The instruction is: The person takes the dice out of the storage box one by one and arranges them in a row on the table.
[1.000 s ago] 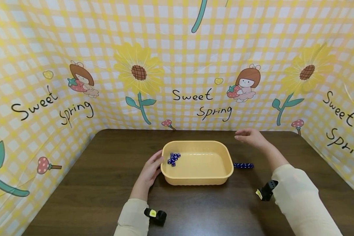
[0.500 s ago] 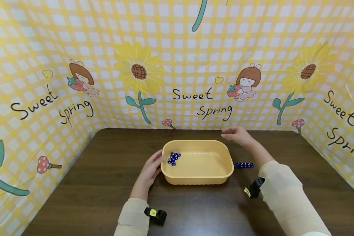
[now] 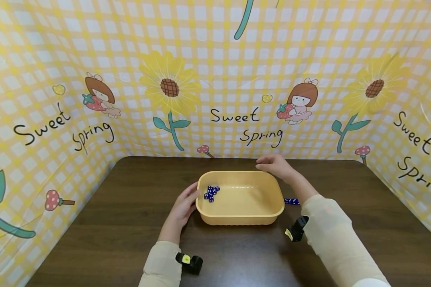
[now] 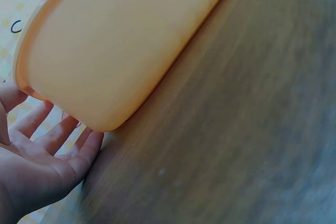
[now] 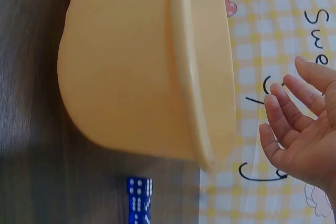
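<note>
A pale yellow plastic bin [image 3: 237,220] stands in the middle of the table. Inside, near its left end, lies a small cluster of blue dice [image 3: 211,193] with white pips. My left hand [image 3: 182,205] rests against the bin's left end; in the left wrist view its spread fingers touch the outer wall just below the rim. Over the back right corner hovers my right hand [image 3: 275,165], fingers loosely bent and holding nothing in the right wrist view. To the bin's right, a row of blue dice [image 5: 138,200] lies on the table, partly covered by the right forearm in the head view.
The dark wooden table [image 3: 125,207] runs back to a yellow checked cloth [image 3: 222,71] printed with flowers and lettering, which also hangs on both sides. Each sleeve carries a small black wrist camera [image 3: 297,228].
My right hand has moved left, from beyond the bin's right end to above its back right corner. The left hand, the bin and the dice have stayed put.
</note>
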The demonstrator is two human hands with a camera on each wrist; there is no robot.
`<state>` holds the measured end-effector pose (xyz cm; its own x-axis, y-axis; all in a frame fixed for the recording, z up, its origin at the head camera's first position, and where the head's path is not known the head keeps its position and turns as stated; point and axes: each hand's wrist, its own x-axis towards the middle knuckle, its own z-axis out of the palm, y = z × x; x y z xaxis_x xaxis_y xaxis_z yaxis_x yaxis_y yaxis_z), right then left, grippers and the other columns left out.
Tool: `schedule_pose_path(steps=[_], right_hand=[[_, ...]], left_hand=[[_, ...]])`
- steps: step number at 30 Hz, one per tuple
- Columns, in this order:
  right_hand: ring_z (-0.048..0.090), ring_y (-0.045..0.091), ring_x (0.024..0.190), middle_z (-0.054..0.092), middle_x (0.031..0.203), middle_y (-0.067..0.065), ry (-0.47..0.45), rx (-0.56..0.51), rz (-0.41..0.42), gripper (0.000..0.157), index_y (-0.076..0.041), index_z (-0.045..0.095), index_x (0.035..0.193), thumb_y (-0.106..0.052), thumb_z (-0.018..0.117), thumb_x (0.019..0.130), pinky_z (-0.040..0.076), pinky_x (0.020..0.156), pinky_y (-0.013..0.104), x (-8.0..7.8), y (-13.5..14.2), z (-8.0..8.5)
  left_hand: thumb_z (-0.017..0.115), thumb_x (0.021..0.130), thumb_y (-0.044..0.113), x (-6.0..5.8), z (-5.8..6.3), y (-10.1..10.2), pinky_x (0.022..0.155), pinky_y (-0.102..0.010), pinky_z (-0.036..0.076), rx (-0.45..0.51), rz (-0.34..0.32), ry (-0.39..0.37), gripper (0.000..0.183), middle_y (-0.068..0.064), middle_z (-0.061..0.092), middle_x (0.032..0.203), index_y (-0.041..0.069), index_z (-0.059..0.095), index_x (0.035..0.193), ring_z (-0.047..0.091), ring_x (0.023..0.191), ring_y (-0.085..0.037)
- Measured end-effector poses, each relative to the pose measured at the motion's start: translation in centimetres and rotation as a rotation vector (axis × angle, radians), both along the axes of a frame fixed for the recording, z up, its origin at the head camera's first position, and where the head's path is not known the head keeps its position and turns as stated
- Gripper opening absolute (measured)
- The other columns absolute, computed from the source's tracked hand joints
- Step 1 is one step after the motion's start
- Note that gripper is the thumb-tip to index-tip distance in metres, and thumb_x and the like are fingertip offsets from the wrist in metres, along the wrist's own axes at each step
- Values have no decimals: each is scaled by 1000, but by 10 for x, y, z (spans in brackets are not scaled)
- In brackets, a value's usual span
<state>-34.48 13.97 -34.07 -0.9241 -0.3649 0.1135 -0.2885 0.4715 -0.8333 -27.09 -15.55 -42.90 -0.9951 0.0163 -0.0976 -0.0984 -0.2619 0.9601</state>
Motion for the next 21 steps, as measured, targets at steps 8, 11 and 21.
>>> schedule_pose_path(steps=[8, 11, 21], right_hand=[[53, 27, 86, 56, 97, 18, -33, -51, 31, 26, 8, 56, 102, -9, 58, 82, 41, 77, 43, 10, -24, 7], [53, 23, 86, 56, 96, 13, -39, -53, 43, 27, 4, 57, 102, -14, 59, 82, 41, 78, 43, 0, -27, -5], [53, 34, 86, 58, 87, 10, -98, -80, 60, 27, 5, 57, 102, -11, 61, 80, 39, 79, 47, 3, -52, -19]], left_hand=[[47, 89, 11, 1, 0, 1, 83, -40, 36, 2, 6, 0, 42, -15, 37, 128, 5, 39, 129, 40, 109, -28], [47, 89, 11, 1, 0, 0, 83, -40, 36, 1, 6, 1, 42, -15, 37, 129, 5, 38, 129, 40, 109, -28], [48, 88, 11, 0, 0, 0, 83, -38, 37, 7, 2, 8, 43, -15, 37, 129, 5, 38, 129, 40, 109, -27]])
